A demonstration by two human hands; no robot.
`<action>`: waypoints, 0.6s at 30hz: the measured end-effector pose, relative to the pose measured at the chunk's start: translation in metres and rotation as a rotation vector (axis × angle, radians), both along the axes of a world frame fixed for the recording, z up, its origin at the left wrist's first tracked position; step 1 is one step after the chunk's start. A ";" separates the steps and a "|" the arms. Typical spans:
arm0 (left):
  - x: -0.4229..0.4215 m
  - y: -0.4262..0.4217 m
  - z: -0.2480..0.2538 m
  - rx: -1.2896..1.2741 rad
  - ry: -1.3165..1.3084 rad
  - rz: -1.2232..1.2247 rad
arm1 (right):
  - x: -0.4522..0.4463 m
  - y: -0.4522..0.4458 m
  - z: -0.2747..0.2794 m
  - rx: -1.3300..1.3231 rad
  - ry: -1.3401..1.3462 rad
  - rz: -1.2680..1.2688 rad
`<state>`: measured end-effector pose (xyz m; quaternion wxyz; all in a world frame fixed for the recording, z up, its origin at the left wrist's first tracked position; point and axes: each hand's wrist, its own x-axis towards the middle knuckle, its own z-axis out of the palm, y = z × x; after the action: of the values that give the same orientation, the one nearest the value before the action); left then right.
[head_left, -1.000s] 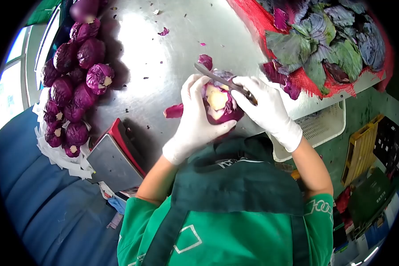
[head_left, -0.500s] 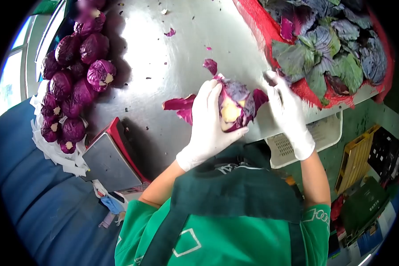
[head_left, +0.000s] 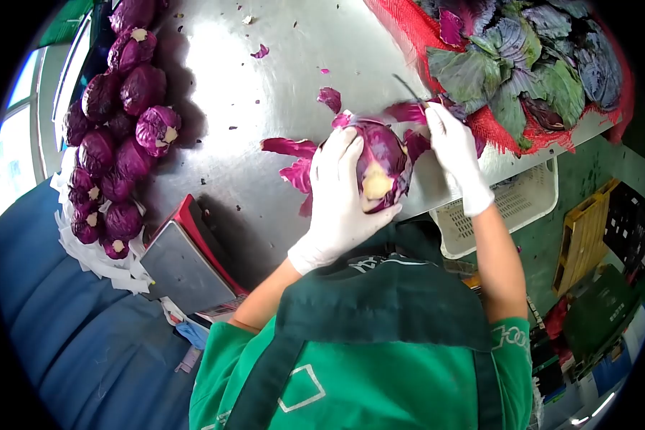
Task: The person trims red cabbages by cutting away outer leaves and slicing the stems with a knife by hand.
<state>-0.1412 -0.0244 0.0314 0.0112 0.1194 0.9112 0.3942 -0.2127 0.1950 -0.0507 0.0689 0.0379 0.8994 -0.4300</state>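
Observation:
A red cabbage (head_left: pixel 383 161) with a pale cut stem rests on the metal table (head_left: pixel 265 93), its stem side facing me. My left hand (head_left: pixel 340 193), in a white glove, is wrapped round its left side. My right hand (head_left: pixel 453 147), also gloved, is closed on a knife (head_left: pixel 410 87), right of the cabbage and apart from it, with the blade pointing up and to the left. Loose purple leaves (head_left: pixel 290 148) lie left of my left hand. Another leaf piece (head_left: pixel 329 99) sits above the cabbage, and more lie between it and my right hand.
Several red cabbages (head_left: pixel 143 89) line the table's left side. A red mesh sack (head_left: pixel 408 32) with dark outer leaves (head_left: pixel 509 68) is at the upper right. A white basket (head_left: pixel 530 201) stands below the table's right edge. A grey and red bin (head_left: pixel 186 265) is at the lower left.
My right hand has moved with the knife from over the cabbage to its right. The dark outer leaf is off the cabbage's top, and more loose leaves lie beside it.

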 end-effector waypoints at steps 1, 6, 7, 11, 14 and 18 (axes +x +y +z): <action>0.004 -0.002 -0.004 0.024 0.026 0.013 | -0.004 0.017 -0.031 -0.035 0.081 0.010; 0.002 -0.011 -0.006 0.054 -0.079 0.130 | 0.005 -0.018 0.061 -0.061 -0.084 -0.074; 0.000 -0.008 -0.003 0.016 -0.076 0.119 | 0.016 -0.034 0.084 -0.060 -0.036 0.051; 0.002 -0.004 -0.007 0.017 -0.044 0.110 | 0.046 -0.056 0.082 0.119 0.053 0.258; 0.001 -0.007 -0.008 0.059 -0.058 0.100 | 0.046 -0.050 0.077 0.106 0.159 0.289; 0.002 -0.013 -0.011 0.085 -0.052 0.080 | 0.027 0.002 0.014 0.304 0.098 0.059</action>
<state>-0.1393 -0.0378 0.0204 0.0143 0.0731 0.8970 0.4356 -0.1856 0.1971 -0.0365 0.0309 0.0003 0.9572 -0.2878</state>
